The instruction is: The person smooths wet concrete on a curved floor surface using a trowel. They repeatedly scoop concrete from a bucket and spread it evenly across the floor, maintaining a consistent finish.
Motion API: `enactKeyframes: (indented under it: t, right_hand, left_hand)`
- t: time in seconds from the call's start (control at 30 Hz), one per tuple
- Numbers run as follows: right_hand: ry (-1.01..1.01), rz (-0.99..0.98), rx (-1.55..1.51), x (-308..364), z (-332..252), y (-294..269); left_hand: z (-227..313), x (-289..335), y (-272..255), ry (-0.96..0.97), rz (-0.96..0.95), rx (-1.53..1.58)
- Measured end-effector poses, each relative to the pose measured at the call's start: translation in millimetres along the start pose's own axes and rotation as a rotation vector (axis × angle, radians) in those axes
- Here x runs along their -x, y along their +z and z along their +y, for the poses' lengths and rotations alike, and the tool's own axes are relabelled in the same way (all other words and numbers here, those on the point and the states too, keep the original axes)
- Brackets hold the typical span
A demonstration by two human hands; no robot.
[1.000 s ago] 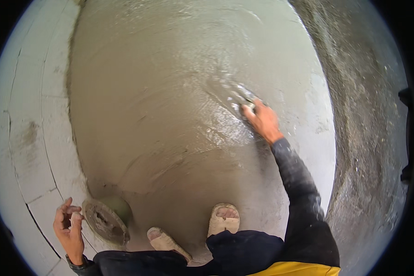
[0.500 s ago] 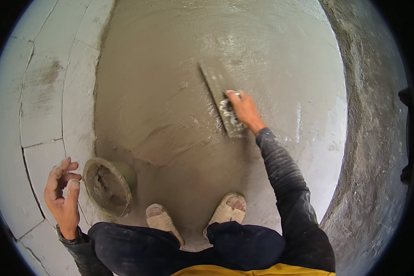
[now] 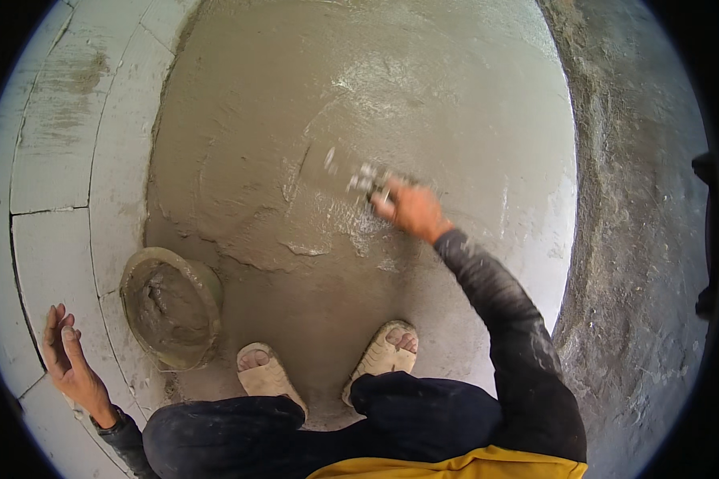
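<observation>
My right hand is closed round the handle of a flat plastering trowel, whose long blade lies on wet grey mortar and is partly blurred by motion. The blade stretches to the left of my fist, and its mortar-smeared colour nearly blends with the surface. At the lower left, my left hand is raised with fingers apart and nothing in it. Between that hand and my feet stands a bucket with grey mortar inside, tilted toward me in the view.
Pale blocks with dark joints run along the left side. A rough grey strip curves down the right. My feet, in light sandals, stand at the near edge of the smeared mortar.
The trowel has turned from a steep slant to lying nearly crosswise, its blade end swinging left and down. Ridges in the mortar look different. My left hand has moved lower and outward.
</observation>
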State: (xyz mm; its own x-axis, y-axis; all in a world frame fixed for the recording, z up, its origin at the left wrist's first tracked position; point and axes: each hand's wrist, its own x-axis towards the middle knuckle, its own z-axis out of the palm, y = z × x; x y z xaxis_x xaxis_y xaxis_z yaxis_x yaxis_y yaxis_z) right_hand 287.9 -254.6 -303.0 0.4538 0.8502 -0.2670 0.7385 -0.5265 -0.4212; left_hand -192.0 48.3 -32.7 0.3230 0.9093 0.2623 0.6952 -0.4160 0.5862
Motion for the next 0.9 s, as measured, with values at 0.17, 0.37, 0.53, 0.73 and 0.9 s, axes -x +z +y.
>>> enactKeyframes:
  t: [0.17, 0.37, 0.53, 0.73, 0.9]
  right_hand:
    - [0.380, 0.275, 0.107, -72, 68, -63]
    - [0.730, 0.549, -0.229, 15, 157, -42]
    - [0.620, 0.536, 0.331, 132, 203, 15]
    - [0.670, 0.675, -0.607, 34, 192, 5]
    - [0.489, 0.257, -0.524, -107, 60, -8]
  left_hand:
    - [-33, 2, -8, -0.027, 0.007, -0.080]
    - [-93, 33, -22, -0.149, -0.116, -0.340]
    - [-160, 108, -10, -0.382, 0.072, -0.126]
    - [-168, 154, 33, -0.772, 0.239, 0.218]
    - [-150, 149, 34, -1.058, -0.018, 0.551]
